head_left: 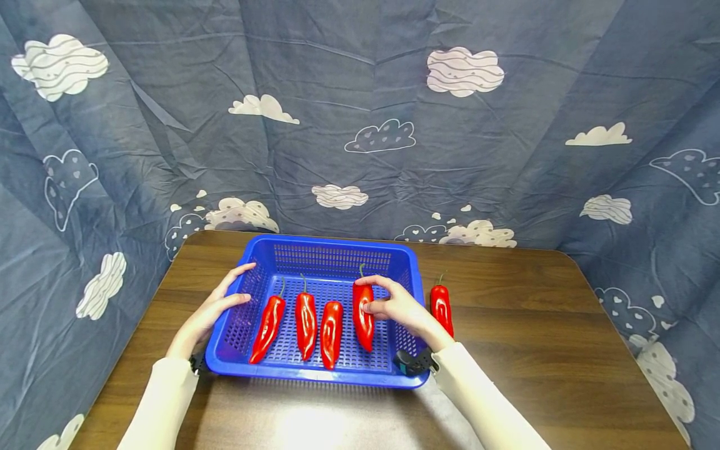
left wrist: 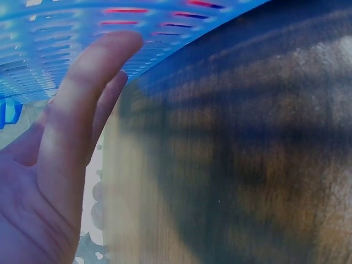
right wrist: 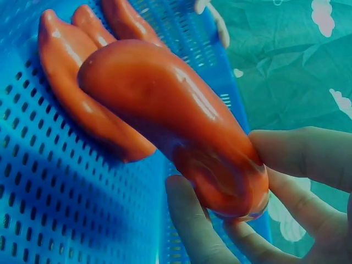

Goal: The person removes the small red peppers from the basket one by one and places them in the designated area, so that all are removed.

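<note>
A blue perforated plastic basket stands on the table with several long red peppers inside. My right hand reaches over its right part and pinches a red pepper between thumb and fingers near the stem end. In the right wrist view, this pepper overlaps another red pepper lying on the basket floor. My left hand is at the basket's left rim with its fingers fairly straight. In the left wrist view, the fingers lie along the perforated side wall.
Right of the basket, another red pepper with a green stem lies on the brown wooden table. Behind the table hangs a dark blue curtain printed with clouds.
</note>
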`<state>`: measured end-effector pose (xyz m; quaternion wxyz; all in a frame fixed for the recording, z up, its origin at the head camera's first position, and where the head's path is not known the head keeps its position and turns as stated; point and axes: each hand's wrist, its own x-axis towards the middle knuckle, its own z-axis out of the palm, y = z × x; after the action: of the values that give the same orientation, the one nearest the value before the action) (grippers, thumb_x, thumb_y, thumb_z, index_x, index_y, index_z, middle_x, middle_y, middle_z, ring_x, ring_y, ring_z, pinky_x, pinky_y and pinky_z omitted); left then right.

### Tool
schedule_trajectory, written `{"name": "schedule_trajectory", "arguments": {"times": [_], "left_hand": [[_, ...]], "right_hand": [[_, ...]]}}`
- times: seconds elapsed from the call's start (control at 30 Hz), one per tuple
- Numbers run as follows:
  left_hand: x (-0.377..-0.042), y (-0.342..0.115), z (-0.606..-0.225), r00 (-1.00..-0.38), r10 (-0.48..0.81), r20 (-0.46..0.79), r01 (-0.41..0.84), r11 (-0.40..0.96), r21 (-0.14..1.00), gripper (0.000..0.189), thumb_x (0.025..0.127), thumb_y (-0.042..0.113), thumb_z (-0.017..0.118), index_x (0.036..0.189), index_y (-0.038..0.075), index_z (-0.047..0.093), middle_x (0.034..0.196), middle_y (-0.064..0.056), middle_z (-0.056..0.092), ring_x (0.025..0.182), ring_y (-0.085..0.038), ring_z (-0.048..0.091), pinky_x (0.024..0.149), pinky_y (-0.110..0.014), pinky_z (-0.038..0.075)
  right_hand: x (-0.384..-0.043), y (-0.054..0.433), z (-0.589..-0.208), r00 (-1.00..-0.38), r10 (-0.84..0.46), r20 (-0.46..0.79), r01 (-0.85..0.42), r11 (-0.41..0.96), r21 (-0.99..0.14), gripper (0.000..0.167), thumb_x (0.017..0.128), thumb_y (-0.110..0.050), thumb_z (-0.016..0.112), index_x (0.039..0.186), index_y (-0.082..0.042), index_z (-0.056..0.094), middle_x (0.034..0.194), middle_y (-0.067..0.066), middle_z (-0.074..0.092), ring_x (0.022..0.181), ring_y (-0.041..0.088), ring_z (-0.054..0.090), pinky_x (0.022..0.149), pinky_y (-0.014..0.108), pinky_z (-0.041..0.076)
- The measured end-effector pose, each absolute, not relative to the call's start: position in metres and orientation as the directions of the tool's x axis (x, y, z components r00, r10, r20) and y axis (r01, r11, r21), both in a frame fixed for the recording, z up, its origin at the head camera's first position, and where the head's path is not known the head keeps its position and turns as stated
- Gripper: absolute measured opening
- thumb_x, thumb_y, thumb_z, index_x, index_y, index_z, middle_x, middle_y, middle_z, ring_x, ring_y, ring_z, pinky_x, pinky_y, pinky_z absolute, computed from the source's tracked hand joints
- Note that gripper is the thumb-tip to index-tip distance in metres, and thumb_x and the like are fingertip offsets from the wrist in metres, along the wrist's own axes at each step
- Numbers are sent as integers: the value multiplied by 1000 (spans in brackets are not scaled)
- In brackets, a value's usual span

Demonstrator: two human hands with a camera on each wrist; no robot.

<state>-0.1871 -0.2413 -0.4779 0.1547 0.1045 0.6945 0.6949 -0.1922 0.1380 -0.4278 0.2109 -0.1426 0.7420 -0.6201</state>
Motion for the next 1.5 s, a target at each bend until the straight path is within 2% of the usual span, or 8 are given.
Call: {"name": "schedule_trajectory", "arguments": {"times": [0.27,0.7,0.9,1.17,1.27,1.5], "left_hand": [[-188,-241,-478,-931,359,-65,-68,3,998,61,96,7,48,150,23,23,144,-27,22,112,-37,47,82,-45,50],[-184,-239,-474,-930,359,-84,-94,-11,995,61,97,9,47,151,23,21,146,-25,22,116,-39,44,85,-46,48],[-184,-239,-474,-928,364,-77,-89,-17,996,61,97,9,47,151,23,22,146,-25,22,116,-38,45,86,-44,48],[-184,-239,-475,-928,366,-69,-79,-14,997,61,97,9,47,151,22,21,147,-24,21,117,-37,43,86,-43,48],[-184,-239,-475,-928,366,-69,-79,-13,997,61,97,9,47,151,22,21,147,-24,20,117,-37,43,86,-44,48],[-185,-239,-475,-928,365,-71,-83,-17,996,61,97,8,47,151,22,22,146,-26,21,116,-38,44,85,-45,48]], "right_hand": [[-190,143,-418,-880,-461,-117,47,160,-986,49,85,3,61,132,1,49,109,23,57,76,15,65,78,38,54],[-187,153,-415,-901,-423,-99,33,160,-987,45,85,4,63,128,2,51,101,18,62,80,16,65,76,37,54],[-187,160,-413,-912,-400,-92,39,140,-989,45,86,2,62,129,2,51,103,20,62,83,17,66,79,40,53],[-185,172,-406,-925,-370,-83,32,142,-989,47,87,1,62,132,1,50,95,11,61,81,15,63,77,34,53],[-184,176,-405,-929,-362,-75,27,136,-990,47,88,1,61,133,1,49,99,12,60,82,14,63,77,32,53],[-184,185,-405,-941,-334,-58,14,133,-991,46,89,0,60,134,0,49,126,22,51,87,15,63,82,33,52]]}}
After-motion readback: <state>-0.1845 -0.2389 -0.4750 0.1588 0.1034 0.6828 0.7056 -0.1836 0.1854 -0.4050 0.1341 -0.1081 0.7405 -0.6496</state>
